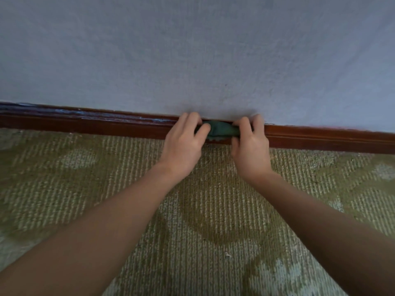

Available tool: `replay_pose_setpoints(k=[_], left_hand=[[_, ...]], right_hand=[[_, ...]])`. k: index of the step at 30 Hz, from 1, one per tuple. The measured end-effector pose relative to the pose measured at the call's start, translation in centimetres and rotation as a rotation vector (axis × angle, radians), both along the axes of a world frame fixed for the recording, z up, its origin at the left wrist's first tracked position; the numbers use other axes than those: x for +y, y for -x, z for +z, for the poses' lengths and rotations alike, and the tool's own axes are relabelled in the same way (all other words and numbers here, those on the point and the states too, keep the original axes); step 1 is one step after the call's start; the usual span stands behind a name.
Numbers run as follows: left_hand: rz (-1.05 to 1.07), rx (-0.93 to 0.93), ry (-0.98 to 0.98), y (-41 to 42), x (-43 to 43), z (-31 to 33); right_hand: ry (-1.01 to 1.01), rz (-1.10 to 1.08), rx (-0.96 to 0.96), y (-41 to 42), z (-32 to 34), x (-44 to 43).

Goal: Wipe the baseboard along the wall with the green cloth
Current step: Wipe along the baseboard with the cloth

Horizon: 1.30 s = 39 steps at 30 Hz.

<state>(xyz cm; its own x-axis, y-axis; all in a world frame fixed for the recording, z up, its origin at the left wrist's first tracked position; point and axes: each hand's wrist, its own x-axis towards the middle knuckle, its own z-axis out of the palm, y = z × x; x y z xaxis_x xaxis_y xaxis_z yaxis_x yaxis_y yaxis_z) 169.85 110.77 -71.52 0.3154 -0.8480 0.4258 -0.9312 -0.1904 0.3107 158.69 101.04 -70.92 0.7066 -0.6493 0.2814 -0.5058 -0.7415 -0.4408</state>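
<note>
Two bare forearms reach forward to the baseboard. The left hand and right hand each pinch one end of the single green cloth, which is bunched between them and pressed against the baseboard's dark wood. Above the baseboard rises one pale wall; below it lies one patterned carpet.

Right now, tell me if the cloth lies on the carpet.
No, the left hand and right hand hold the cloth against the baseboard.
</note>
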Motion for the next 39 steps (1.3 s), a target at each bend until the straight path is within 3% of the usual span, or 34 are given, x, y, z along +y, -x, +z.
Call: replay_pose_setpoints(k=[9, 16, 19, 28, 30, 35, 37, 39], left_hand=[[0.121, 0.117, 0.021, 0.0, 1.4, -1.1], [0.053, 0.021, -0.054, -2.8, 3.3, -0.5], [0.130, 0.140, -0.020, -3.4, 3.7, -0.3], [-0.163, -0.484, 0.007, -5.0, 2.8, 0.5], [-0.140, -0.454, -0.014, -5.4, 3.4, 0.3], [0.183, -0.071, -0.005, -4.1, 3.3, -0.9], [0.029, -0.138, -0.014, -3.5, 2.5, -0.3], [-0.079, -0.341, 0.035, -3.9, 2.4, 0.1]], right_hand=[[0.017, 0.082, -0.020, -1.6, 0.4, 1.0], [0.040, 0.139, -0.034, -3.3, 0.2, 2.3], [0.016, 0.143, -0.026, -4.1, 0.2, 3.0], [0.037, 0.113, -0.016, -3.4, -0.2, 2.7], [0.027, 0.127, -0.008, -3.5, 0.0, 3.0], [0.073, 0.187, 0.000, -3.5, 1.2, 2.2], [0.080, 0.187, 0.012, -2.9, 1.2, 1.5], [0.092, 0.186, 0.009, -2.5, 0.9, 1.3]])
